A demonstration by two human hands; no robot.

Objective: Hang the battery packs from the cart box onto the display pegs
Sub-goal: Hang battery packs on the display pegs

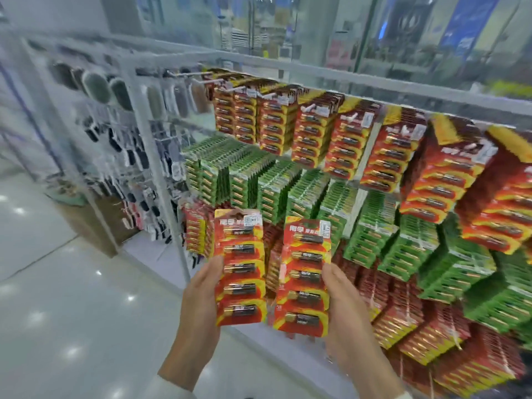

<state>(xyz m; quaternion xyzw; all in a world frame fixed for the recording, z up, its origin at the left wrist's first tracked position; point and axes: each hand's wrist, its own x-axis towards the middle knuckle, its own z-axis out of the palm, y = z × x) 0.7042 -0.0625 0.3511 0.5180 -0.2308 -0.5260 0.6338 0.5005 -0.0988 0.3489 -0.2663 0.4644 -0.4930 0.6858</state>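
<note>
Battery packs (316, 131) crowd the display rack (153, 156) ahead and to the right, most pegs full. The left pack (240, 269) and right pack (305, 277) stand upright side by side, gripped at their outer edges by the left hand (201, 298) and right hand (342, 306); barer pegs (195, 74) lie well above, leftward

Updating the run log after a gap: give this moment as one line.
left hand: grips left pack | right hand: grips right pack | both packs upright before rack | neither hung yet
</note>
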